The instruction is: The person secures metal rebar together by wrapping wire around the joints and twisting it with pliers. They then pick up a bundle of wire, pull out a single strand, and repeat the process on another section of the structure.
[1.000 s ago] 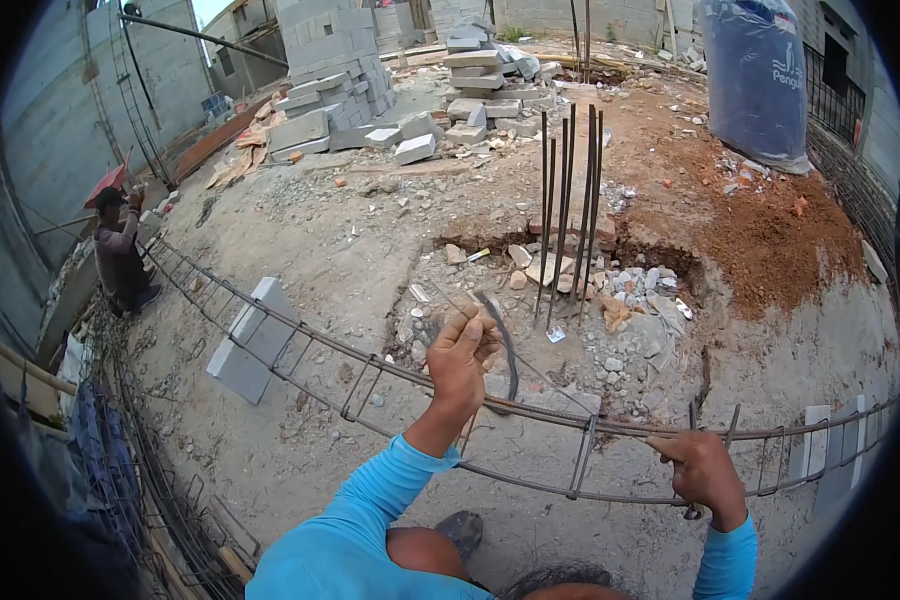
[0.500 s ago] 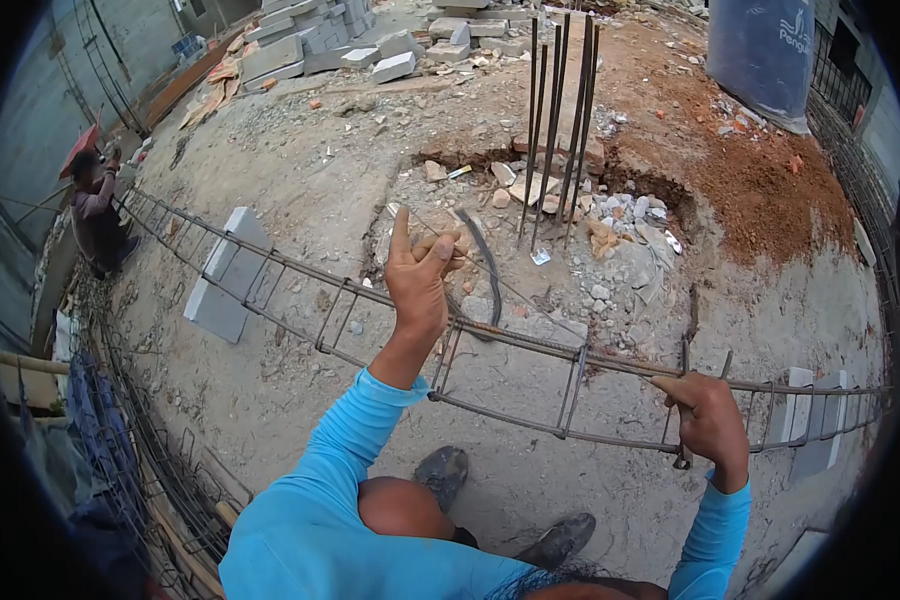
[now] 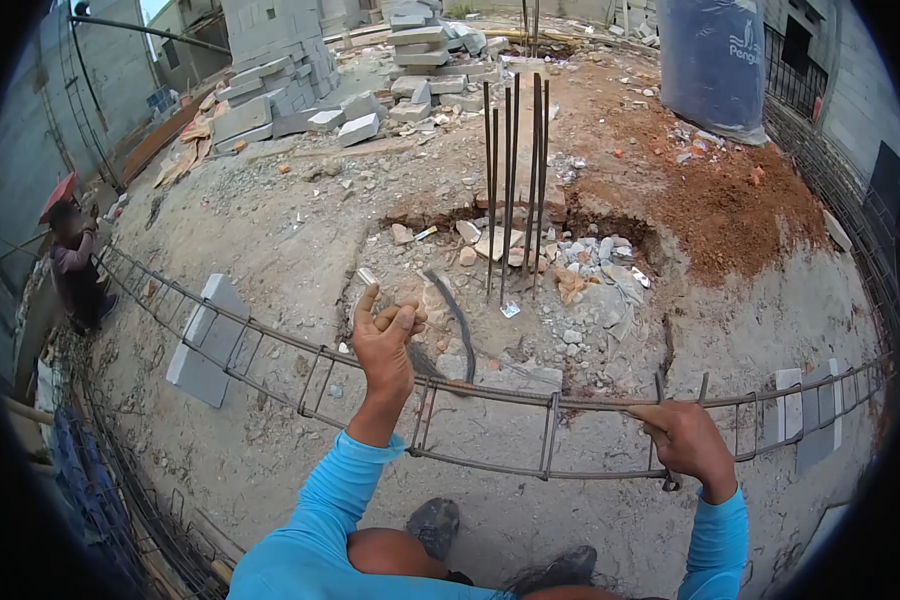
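Note:
My left hand (image 3: 383, 348) is raised just above the rebar cage (image 3: 480, 390), thumb and fingers pinched on a thin tie wire that hardly shows against the ground. My right hand (image 3: 692, 445) is a fist at the cage's right part, closed around what looks like dark metal pincers (image 3: 659, 388). Two handle-like ends stick up above the top bars, and a rounded end shows below the fist. The long cage with square stirrups crosses in front of me. White blocks (image 3: 208, 345) prop it at the left, and more blocks (image 3: 808, 410) at the right.
A person (image 3: 78, 265) crouches at the cage's far left end. Upright rebars (image 3: 515, 190) rise from a broken pit with rubble. Beyond are stacked blocks (image 3: 300, 70), reddish soil (image 3: 750, 215) and a wrapped blue tank (image 3: 712, 70). More rebar cages (image 3: 120, 480) lie at left.
The camera view has tilted up and shifted slightly right. My left hand's fingers have curled in more, with the index finger less extended. My right hand stays at the same part of the cage.

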The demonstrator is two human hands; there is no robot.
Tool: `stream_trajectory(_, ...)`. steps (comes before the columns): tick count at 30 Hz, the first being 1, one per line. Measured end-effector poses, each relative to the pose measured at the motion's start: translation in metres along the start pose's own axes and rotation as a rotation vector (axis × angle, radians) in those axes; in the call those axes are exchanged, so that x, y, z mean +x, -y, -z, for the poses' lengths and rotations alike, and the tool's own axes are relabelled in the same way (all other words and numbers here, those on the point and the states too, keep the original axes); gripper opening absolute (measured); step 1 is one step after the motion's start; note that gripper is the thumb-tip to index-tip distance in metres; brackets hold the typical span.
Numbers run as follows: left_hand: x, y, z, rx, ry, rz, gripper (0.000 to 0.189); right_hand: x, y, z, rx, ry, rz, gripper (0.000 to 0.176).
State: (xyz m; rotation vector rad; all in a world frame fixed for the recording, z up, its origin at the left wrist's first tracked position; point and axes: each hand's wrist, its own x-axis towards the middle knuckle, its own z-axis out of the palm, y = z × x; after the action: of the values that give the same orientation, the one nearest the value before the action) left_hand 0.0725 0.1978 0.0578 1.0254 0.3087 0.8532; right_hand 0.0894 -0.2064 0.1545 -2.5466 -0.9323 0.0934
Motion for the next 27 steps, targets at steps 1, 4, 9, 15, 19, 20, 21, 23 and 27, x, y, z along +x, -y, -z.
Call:
stream_trajectory(1, 0.001, -0.001, -0.002, -0.023, 0.011, -0.003, 0.07, 0.0, 0.002, 0.007, -0.036, 0.109, -0.071, 0.036)
stream_trajectory(4, -0.002, 0.0, 0.002, -0.059, -0.019, 0.056, 0.066, -0.001, -0.009, -0.002, -0.012, 0.113, 0.02, 0.036)
stream_trajectory(9, -0.004, 0.007, 0.003, -0.084, -0.023, 0.077, 0.063, 0.003, -0.001, -0.002, -0.006, 0.09, 0.055, 0.041)
stream_trajectory(15, -0.011, 0.015, 0.001, -0.068, -0.021, 0.125, 0.057, 0.004, -0.003, -0.013, 0.031, -0.008, 0.169, 0.042)
stream_trajectory(19, -0.005, 0.013, 0.006, -0.19, 0.039, 0.356, 0.064, 0.0, 0.003, -0.01, -0.048, 0.209, 0.15, 0.041)
stream_trajectory(20, -0.003, 0.018, 0.006, -0.189, 0.031, 0.349, 0.064, 0.001, 0.004, -0.01, -0.056, 0.242, 0.164, 0.04)
stream_trajectory(21, -0.001, 0.024, 0.007, -0.248, 0.06, 0.416, 0.062, -0.001, 0.003, -0.012, -0.083, 0.211, 0.163, 0.04)
stream_trajectory(23, -0.005, 0.012, 0.008, -0.344, 0.076, 0.508, 0.058, 0.0, 0.0, -0.018, -0.098, 0.158, 0.188, 0.037)
stream_trajectory(27, -0.003, 0.014, 0.014, -0.601, 0.171, 0.735, 0.02, -0.001, -0.003, -0.039, 0.0, -0.035, 0.237, 0.022)
